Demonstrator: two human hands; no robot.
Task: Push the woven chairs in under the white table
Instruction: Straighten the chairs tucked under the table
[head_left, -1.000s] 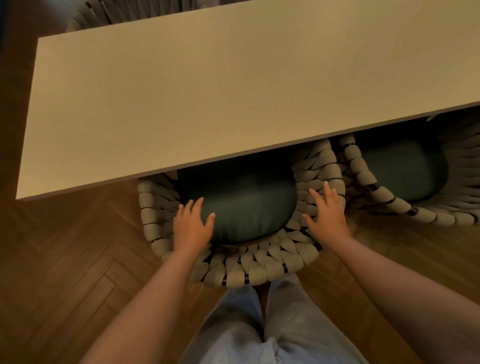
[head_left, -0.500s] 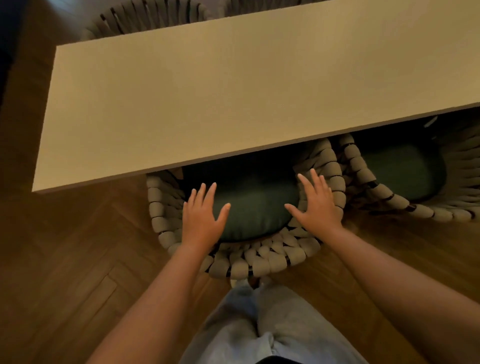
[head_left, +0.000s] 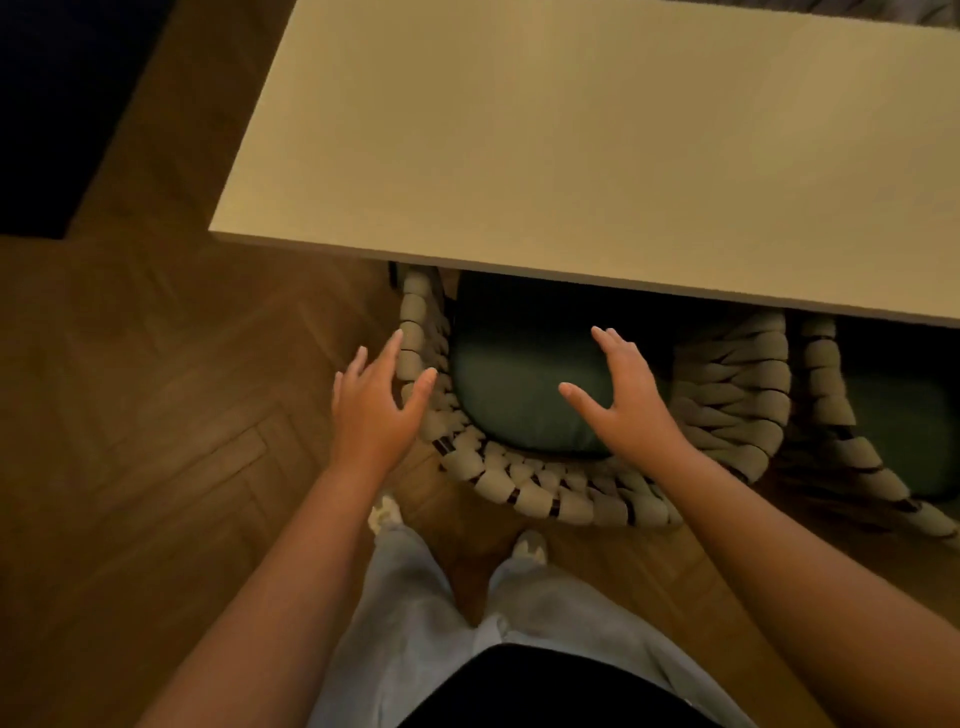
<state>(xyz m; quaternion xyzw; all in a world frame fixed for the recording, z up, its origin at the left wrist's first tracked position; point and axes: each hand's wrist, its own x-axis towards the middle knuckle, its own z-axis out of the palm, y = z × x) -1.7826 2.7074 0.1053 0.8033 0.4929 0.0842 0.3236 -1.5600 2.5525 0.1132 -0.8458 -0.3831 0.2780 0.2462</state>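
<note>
Herringbone wood floor (head_left: 156, 415), warm dim light; dark rug or mat (head_left: 57, 104) at upper left corner of view. White table (head_left: 571, 130) fills the upper right, its near edge running diagonally down toward the right.

Woven chair (head_left: 545, 493), nearest: thick pale rope weave, curved back rim toward the person, front part of the seat under the table edge. Dark green cushion (head_left: 519, 395) on its seat, partly shadowed by the tabletop. Back rim and rear half of cushion sit out from under the table.

Second woven chair (head_left: 831, 415) just to the right, touching or nearly touching the first; mostly beneath the table, its own green cushion (head_left: 904, 431) barely visible in shadow. Strip of another woven piece at top right beyond the far table edge, too cropped to tell.

Left hand (head_left: 374, 410): fingers spread and straight, grasping nothing, over the left side rim of the near chair; thumb tip close to the weave, contact cannot be told.

Right hand (head_left: 628, 400): fingers spread, relaxed, grasping nothing, above the right part of the cushion; whether it touches cannot be told.

Person stands directly behind the near chair, light trousers (head_left: 415, 623), pale shoes (head_left: 530, 545) on the floor just behind the chair's back rim
</note>
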